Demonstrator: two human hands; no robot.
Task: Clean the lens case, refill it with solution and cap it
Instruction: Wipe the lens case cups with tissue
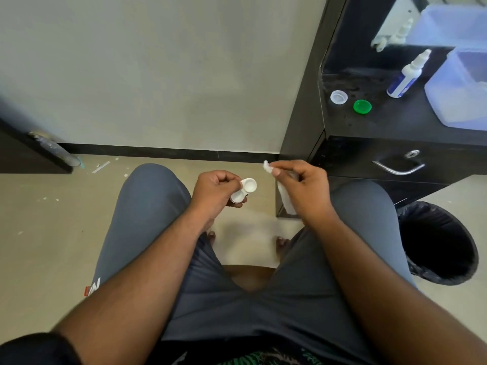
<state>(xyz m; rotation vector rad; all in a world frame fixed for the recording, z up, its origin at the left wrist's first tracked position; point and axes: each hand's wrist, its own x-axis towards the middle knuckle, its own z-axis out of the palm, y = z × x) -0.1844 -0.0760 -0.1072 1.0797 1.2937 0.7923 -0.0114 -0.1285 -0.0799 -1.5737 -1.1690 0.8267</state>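
My left hand [214,192] grips a white lens case [245,190] over my knees, its two wells uncapped and facing up. My right hand [303,184] pinches a white tissue [268,166] a short way right of the case, not touching it; the tissue's tail hangs below the palm. On the black counter at the upper right lie a clear white cap [339,97] and a green cap [362,106], side by side. A white solution bottle [407,75] with a blue label stands upright behind them.
Translucent blue plastic boxes [458,90] sit on the black counter [395,122], above a drawer with a metal handle [398,168]. A black-lined bin [438,243] stands on the floor by my right knee. A dark door edge [34,154] is at the left.
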